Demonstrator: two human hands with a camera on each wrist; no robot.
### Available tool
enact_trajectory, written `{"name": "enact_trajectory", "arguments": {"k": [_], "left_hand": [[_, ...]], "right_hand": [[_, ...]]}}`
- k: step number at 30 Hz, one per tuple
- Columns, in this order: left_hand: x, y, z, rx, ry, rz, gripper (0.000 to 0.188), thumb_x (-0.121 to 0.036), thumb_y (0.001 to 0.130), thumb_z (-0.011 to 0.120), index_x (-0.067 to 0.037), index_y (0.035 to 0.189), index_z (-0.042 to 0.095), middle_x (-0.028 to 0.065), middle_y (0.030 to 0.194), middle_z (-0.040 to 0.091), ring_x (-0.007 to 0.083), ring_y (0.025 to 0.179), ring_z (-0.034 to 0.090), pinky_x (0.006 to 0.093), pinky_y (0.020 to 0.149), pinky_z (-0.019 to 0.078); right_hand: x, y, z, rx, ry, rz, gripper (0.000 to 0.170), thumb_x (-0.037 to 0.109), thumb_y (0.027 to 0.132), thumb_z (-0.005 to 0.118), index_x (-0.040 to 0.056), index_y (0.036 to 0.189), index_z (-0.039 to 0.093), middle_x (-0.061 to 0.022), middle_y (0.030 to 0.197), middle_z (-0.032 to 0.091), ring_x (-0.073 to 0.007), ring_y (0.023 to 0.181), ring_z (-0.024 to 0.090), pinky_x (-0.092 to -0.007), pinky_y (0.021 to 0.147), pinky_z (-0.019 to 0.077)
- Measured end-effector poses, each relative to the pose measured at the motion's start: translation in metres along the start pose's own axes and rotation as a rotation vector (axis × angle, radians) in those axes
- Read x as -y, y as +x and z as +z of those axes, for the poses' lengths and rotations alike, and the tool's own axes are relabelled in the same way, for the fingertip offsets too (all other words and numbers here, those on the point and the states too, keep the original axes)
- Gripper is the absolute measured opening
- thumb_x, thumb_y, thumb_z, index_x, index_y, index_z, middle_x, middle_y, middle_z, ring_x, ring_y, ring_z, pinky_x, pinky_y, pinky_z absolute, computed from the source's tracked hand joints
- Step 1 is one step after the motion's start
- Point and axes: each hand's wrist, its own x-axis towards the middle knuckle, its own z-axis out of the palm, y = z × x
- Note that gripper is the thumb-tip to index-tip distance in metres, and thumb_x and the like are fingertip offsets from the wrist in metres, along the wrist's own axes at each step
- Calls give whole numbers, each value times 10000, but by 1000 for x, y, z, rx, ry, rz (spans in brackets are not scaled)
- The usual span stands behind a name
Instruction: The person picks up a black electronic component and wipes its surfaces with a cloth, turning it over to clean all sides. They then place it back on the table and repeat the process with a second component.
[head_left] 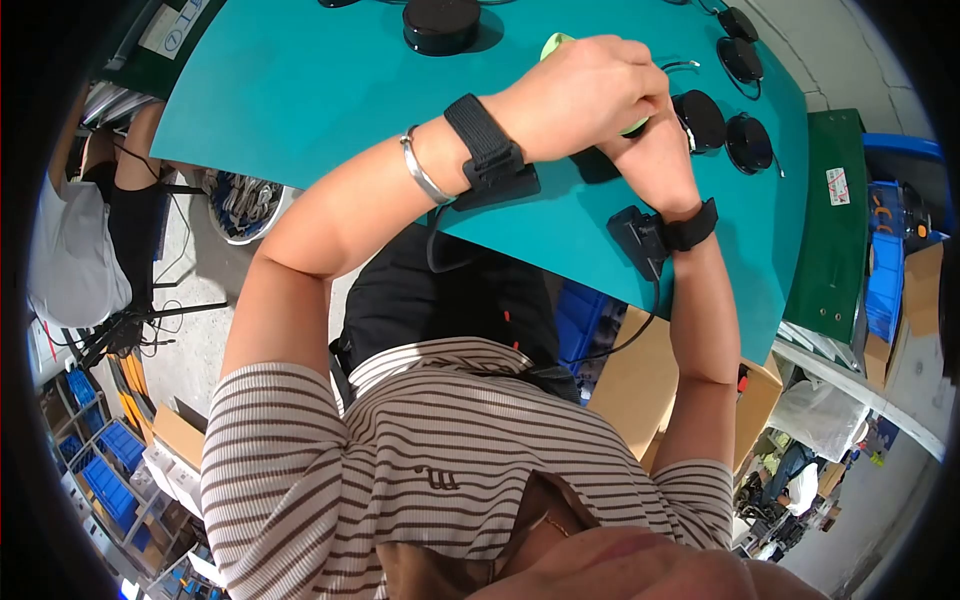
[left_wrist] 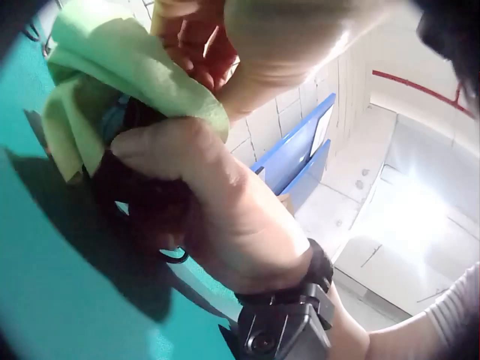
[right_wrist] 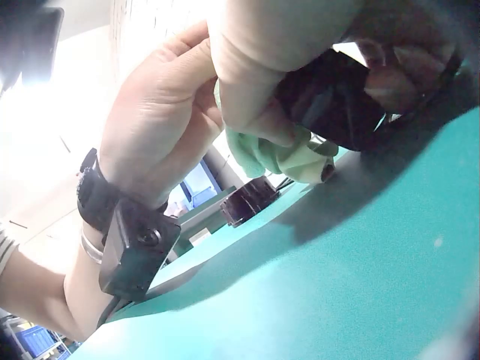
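My left hand (head_left: pixel 600 92), on the arm with the metal bracelet, grips a light green cloth (left_wrist: pixel 127 64) folded over a dark object. That black object (right_wrist: pixel 330 97) sits in the grasp of my right hand (head_left: pixel 655 165), whose thumb presses on its edge in the left wrist view. Both hands overlap in the head view, close over the green table (head_left: pixel 330 110). Fingers and cloth cover much of the black object, so I cannot tell its exact kind. A loose end of cloth hangs below my left hand in the right wrist view.
A black puck-shaped device (head_left: pixel 441 25) lies at the far side of the table. Several similar round devices (head_left: pixel 748 143) with cables lie to the right of my hands. A white bucket (head_left: pixel 240 236) stands below the table's left edge, and an open cardboard box (head_left: pixel 640 375) below its front edge.
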Motion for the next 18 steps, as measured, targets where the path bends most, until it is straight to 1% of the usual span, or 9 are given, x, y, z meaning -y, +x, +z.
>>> {"name": "enact_trajectory", "arguments": {"k": [1, 4, 6, 9, 11, 13, 15, 16, 18], "left_hand": [[2, 1, 0, -1, -1, 4, 104, -136, 824, 648, -86, 883, 716, 74, 840, 652, 283, 810, 653, 387, 710, 552], [9, 4, -2, 35, 23, -148, 119, -156, 834, 642, -89, 900, 714, 79, 856, 648, 286, 838, 649, 399, 722, 548], [7, 3, -2, 35, 19, -134, 117, -157, 834, 643, -88, 897, 714, 80, 863, 651, 287, 841, 649, 401, 725, 548], [8, 1, 3, 21, -15, -40, 116, -164, 831, 649, -93, 893, 716, 82, 871, 654, 291, 845, 649, 404, 729, 546], [6, 2, 2, -13, 43, -109, 104, -152, 832, 642, -97, 883, 713, 81, 850, 639, 291, 838, 648, 404, 722, 545], [5, 3, 0, -28, 73, -146, 98, -146, 832, 638, -99, 877, 712, 80, 839, 632, 291, 834, 647, 404, 719, 544], [5, 5, -5, 31, 32, -214, 95, -138, 830, 634, -97, 873, 708, 79, 841, 627, 291, 828, 646, 406, 717, 545], [1, 4, -10, 38, -1, -156, 103, -138, 832, 629, -90, 878, 707, 83, 848, 628, 287, 824, 646, 404, 715, 544], [-3, 1, -6, 44, -30, -95, 75, -120, 836, 657, -82, 892, 691, 81, 845, 625, 284, 799, 636, 381, 698, 533]], "right_hand": [[2, 1, -2, 16, 14, 14, 791, 317, 736, 761, 117, 1409, 395, -146, 1370, 502, -373, 1186, 555, -440, 947, 496], [2, 0, 0, 5, 26, 51, 776, 304, 737, 753, 119, 1404, 404, -150, 1367, 505, -368, 1198, 549, -439, 949, 497], [0, -2, 2, -28, 24, 70, 765, 296, 737, 749, 121, 1401, 410, -152, 1365, 506, -366, 1202, 548, -437, 951, 497], [-4, 0, 1, -8, 17, -10, 785, 290, 722, 755, 101, 1400, 406, -166, 1359, 506, -368, 1190, 558, -436, 960, 497], [-2, 1, 1, -7, 32, -16, 800, 278, 711, 759, 93, 1401, 400, -183, 1352, 505, -371, 1185, 560, -434, 965, 497], [2, -2, 1, -21, 45, 45, 777, 270, 719, 757, 108, 1396, 412, -164, 1364, 504, -367, 1195, 554, -438, 966, 493], [4, -2, 0, -4, 48, 105, 748, 270, 729, 755, 109, 1383, 430, -155, 1379, 497, -366, 1190, 559, -441, 964, 493], [0, -1, 2, -8, 47, 104, 748, 270, 729, 755, 109, 1383, 430, -155, 1379, 497, -366, 1190, 559, -441, 964, 493], [-8, -1, 5, -41, -15, -135, 757, 284, 727, 758, 84, 1379, 431, -175, 1374, 500, -369, 1171, 572, -448, 969, 489]]}}
